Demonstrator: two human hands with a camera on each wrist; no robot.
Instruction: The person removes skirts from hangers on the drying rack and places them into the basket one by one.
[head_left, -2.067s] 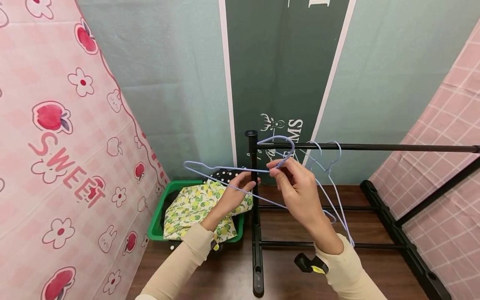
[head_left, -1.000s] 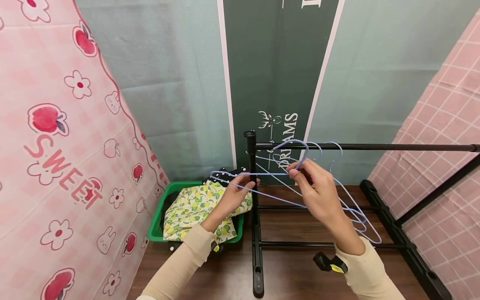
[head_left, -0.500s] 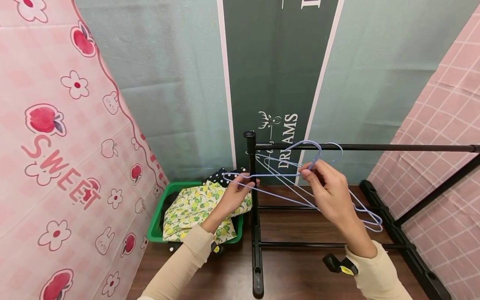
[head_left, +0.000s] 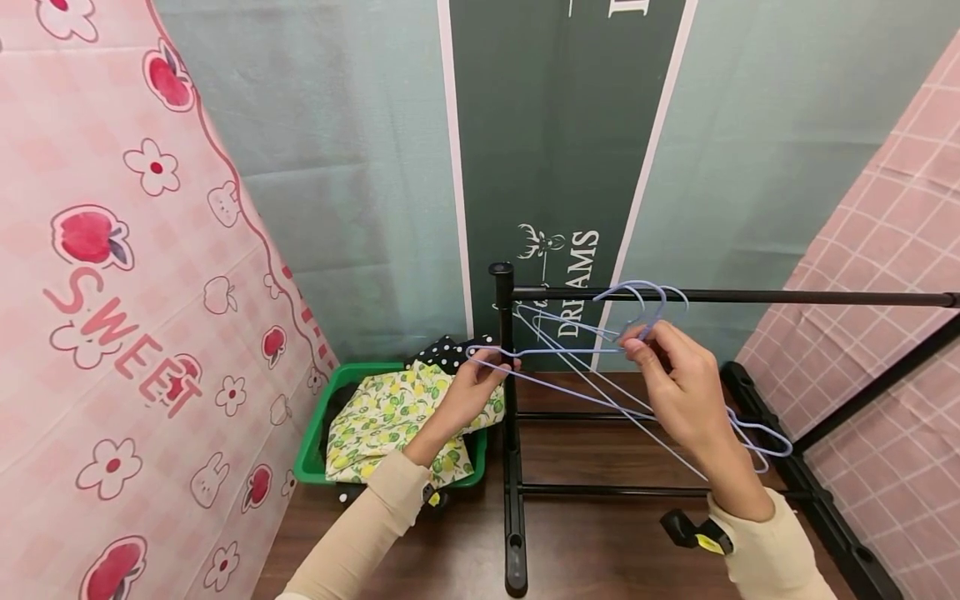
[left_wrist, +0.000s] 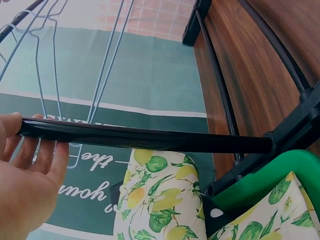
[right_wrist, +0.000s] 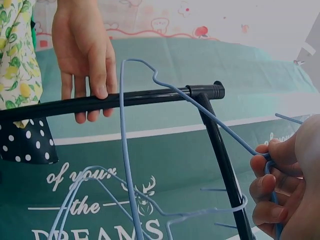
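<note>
My right hand (head_left: 678, 383) pinches a light-blue wire clothes hanger (right_wrist: 215, 118) at its neck, just under the hook. Its hook overlaps the black rail (head_left: 787, 297) of a clothes rack in the head view. My left hand (head_left: 472, 387) holds the rack's upright post (head_left: 512, 450), thumb on one side and fingers on the other, as the right wrist view shows. One end of the held hanger crosses in front of the left fingers in the head view. Other blue hangers (right_wrist: 185, 215) hang close behind, partly hidden by my right hand.
Left of the post stands a green basket (head_left: 309, 454) with lemon-print cloth (head_left: 382, 417) and black polka-dot cloth (head_left: 445, 354) in it. The rack's lower bars (head_left: 600, 488) run above the brown floor (head_left: 592, 567). Pink patterned sheets (head_left: 120, 350) flank both sides.
My right hand has moved right along the rail with the hanger. The other hangers have swung and bunched up near it. My left hand has stayed at the post.
</note>
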